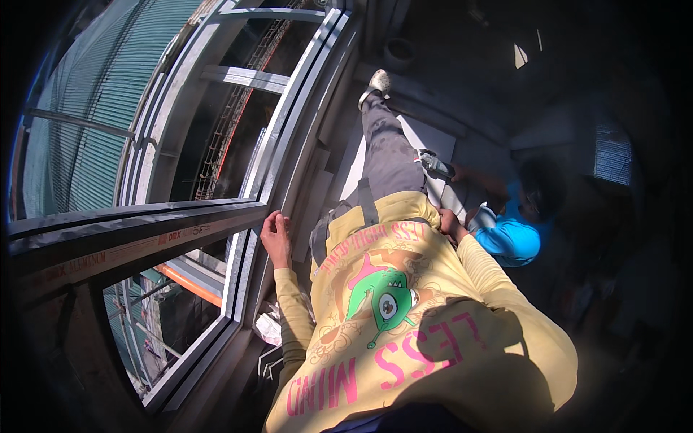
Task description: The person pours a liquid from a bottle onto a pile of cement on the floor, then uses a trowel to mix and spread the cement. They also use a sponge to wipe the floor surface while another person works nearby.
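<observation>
Window frame (278, 162) | just beside left hand (276, 239), released | well apart from right hand (450, 224), grip: can't tell

So the window frame (297, 108) fills the left side, with a scaffold pole (79, 123) and sheeting (86, 173) outside past it. Left hand (276, 234) is just right of where the crossbar (144, 234) meets the upright, can't tell if they touch. Right hand (450, 225) is over at the right side of the shirt (332, 346). Co-worker (509, 234) is off to the right, power tool (435, 164) between them and the outstretched leg (386, 137). Round container (398, 53) sits way up front, beyond the shoe (380, 81).
</observation>
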{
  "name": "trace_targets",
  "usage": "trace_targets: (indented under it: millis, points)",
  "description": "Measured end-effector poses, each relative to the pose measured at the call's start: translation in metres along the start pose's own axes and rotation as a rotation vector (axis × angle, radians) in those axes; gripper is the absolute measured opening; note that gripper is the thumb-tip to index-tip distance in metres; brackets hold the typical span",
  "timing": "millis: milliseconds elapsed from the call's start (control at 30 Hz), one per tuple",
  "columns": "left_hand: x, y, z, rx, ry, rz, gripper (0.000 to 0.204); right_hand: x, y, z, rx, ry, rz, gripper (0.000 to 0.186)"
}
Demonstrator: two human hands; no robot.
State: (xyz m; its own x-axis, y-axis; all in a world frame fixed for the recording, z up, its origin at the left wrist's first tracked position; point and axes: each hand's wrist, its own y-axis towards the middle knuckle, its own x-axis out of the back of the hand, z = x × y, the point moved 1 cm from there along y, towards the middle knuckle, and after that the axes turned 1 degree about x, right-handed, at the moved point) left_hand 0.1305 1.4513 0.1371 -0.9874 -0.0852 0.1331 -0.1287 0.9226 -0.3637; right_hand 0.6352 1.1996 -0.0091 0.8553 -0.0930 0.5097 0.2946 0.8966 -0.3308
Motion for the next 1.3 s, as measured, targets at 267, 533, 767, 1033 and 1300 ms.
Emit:
trace_targets:
  millis: [267,533,767,1033,1300]
  points:
    - [-0.190,0.170,-0.079,0.045,0.185,0.236,0.035,0.122,0.267,0.082,-0.504,-0.017,-0.115,0.032]
    - [-0.282,0.273,-0.077,0.327,0.389,0.217,0.038,0.130,0.698,0.032,-0.138,-0.395,-0.245,0.063]
    - [-0.222,0.170,0.021,0.980,0.407,0.138,0.029,0.117,0.938,-0.084,0.033,-0.778,-0.153,0.071]
    - [-0.166,0.079,0.090,0.940,0.504,0.284,0.038,0.098,0.975,-0.132,-0.039,-1.032,-0.031,0.052]
    - [-0.167,0.106,0.097,1.221,0.512,0.281,0.048,0.122,0.994,-0.130,-0.094,-0.896,0.129,0.042]
